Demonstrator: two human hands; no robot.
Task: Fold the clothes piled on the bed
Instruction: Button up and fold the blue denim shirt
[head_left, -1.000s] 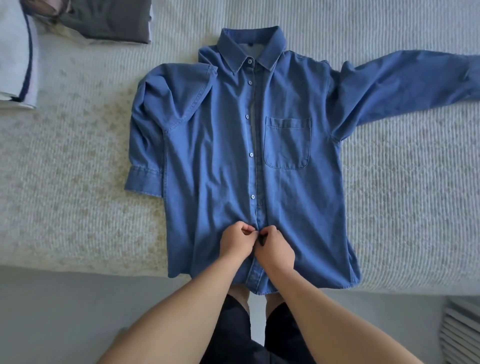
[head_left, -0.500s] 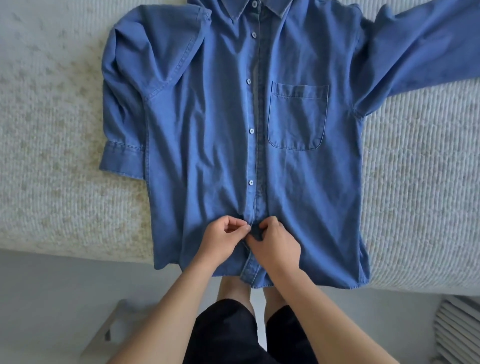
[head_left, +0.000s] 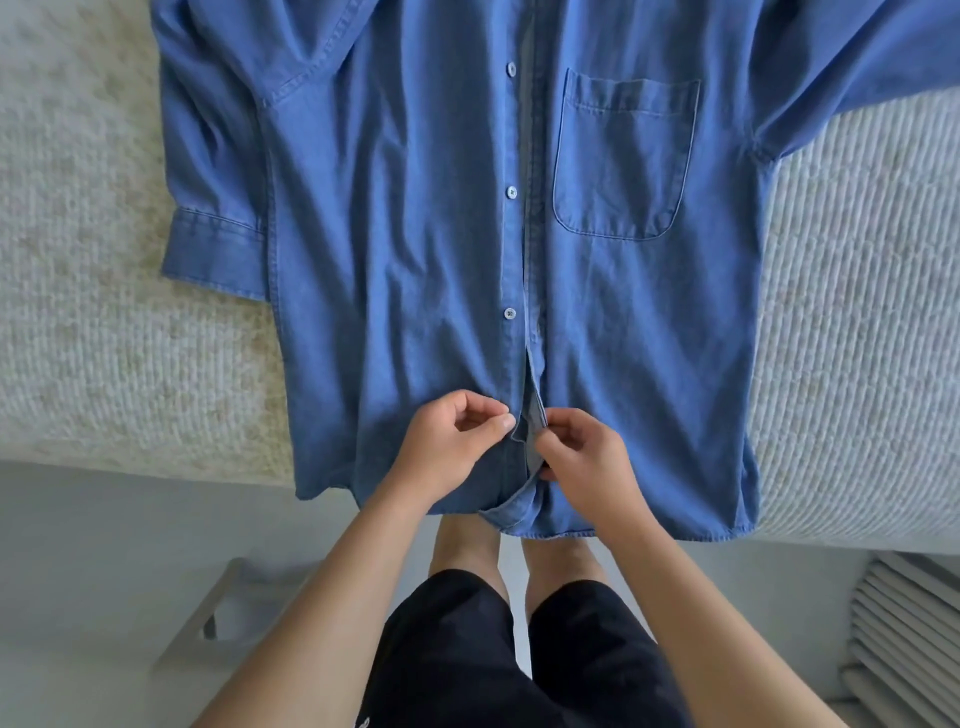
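This looks like a bedroom in a home. A bed (head_left: 104, 322) with a cream, ribbed knit cover fills the far part of the view, its near edge dropping to a pale grey floor (head_left: 104, 545), and a blue denim shirt (head_left: 415, 234) lies spread flat on it as laundry would. On the floor at the near right stands a white slatted thing (head_left: 904, 634), and at the near left a pale frame-like object (head_left: 208, 618) too blurred to identify.
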